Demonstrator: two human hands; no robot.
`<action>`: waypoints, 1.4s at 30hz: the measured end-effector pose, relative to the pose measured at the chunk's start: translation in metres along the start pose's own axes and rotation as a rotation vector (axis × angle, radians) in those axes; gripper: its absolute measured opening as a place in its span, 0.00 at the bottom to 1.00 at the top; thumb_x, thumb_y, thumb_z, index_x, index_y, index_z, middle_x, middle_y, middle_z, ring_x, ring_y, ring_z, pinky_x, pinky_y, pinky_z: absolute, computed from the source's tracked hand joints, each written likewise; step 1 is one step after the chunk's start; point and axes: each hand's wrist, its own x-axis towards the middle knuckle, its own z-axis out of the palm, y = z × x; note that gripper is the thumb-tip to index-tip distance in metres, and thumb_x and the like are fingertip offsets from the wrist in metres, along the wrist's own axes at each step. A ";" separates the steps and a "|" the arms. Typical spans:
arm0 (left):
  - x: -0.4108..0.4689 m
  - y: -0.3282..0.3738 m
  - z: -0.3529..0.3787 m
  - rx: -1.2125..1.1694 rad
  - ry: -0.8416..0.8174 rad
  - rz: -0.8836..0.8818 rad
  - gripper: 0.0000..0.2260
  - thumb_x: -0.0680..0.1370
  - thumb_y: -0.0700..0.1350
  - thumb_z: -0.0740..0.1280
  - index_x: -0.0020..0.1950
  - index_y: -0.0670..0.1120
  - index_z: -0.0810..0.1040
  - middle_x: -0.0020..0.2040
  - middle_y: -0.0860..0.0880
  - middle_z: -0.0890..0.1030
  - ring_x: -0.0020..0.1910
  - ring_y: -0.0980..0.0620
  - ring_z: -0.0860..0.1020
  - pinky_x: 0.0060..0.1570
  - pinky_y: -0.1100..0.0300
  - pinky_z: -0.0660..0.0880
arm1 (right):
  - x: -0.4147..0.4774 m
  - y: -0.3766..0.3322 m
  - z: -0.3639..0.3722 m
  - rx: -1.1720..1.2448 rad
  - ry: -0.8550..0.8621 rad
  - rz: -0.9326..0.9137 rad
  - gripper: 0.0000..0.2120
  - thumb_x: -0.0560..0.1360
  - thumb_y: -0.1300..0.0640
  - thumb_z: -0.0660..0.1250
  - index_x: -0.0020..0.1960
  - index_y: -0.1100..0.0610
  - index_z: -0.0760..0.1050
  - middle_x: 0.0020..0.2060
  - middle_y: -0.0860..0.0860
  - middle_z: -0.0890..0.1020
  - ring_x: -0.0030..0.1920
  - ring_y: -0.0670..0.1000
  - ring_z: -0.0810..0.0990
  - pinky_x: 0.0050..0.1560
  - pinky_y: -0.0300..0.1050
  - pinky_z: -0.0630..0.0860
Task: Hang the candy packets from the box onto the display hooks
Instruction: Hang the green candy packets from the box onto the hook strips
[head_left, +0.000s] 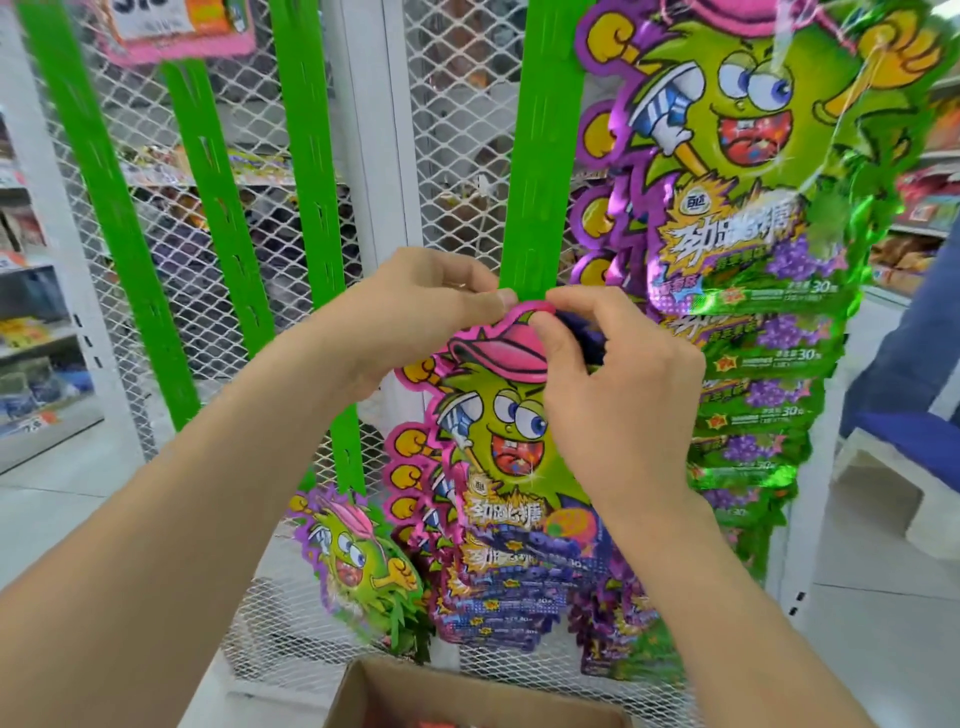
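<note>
Pink foil edges the packet (498, 452) at frame centre, the front one of a fanned bunch of like packets that spreads out below it. Left hand (415, 306) pinches the packet's top rim, thumb and fingers curled at the printed pink cap. Right hand (613, 395) grips the same top from the right, thumb on the cap's front and fingers curled behind. Both hands hold the top against the lowest visible part of a green slotted strip (540, 156), which runs to the top of the frame in front of white mesh (457, 130). Whether the packet is caught on the strip cannot be told, since the fingers cover that spot.

Upper right: green packets (753, 208) hang overlapped in a column down the right side.

Lower left of centre: a small packet (358, 561) hangs at the foot of a second green strip (311, 208).

Bottom centre: open corner of a cardboard box (467, 696), its contents mostly out of frame.

Left edge: store shelves (36, 332) with goods.

Right edge: white stool (893, 457) with a blue top, on the floor.
</note>
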 end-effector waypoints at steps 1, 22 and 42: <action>0.000 0.000 -0.001 0.014 -0.010 0.012 0.11 0.80 0.56 0.74 0.45 0.49 0.84 0.44 0.51 0.84 0.48 0.51 0.79 0.59 0.51 0.73 | 0.003 -0.001 0.000 0.001 0.014 0.003 0.06 0.79 0.55 0.75 0.54 0.54 0.85 0.43 0.47 0.88 0.42 0.52 0.86 0.41 0.53 0.80; -0.001 -0.010 0.011 0.087 0.028 0.178 0.10 0.85 0.45 0.67 0.47 0.42 0.77 0.35 0.47 0.72 0.30 0.52 0.65 0.35 0.59 0.62 | -0.005 0.000 -0.004 -0.155 -0.085 -0.016 0.05 0.79 0.58 0.74 0.53 0.57 0.83 0.42 0.52 0.86 0.41 0.56 0.83 0.45 0.48 0.72; -0.002 -0.054 0.050 0.571 0.249 0.330 0.22 0.81 0.52 0.74 0.65 0.44 0.67 0.50 0.48 0.78 0.48 0.37 0.78 0.49 0.42 0.76 | -0.090 0.048 -0.027 -0.328 -0.338 -0.141 0.15 0.77 0.65 0.70 0.64 0.60 0.81 0.62 0.58 0.78 0.62 0.61 0.76 0.63 0.57 0.73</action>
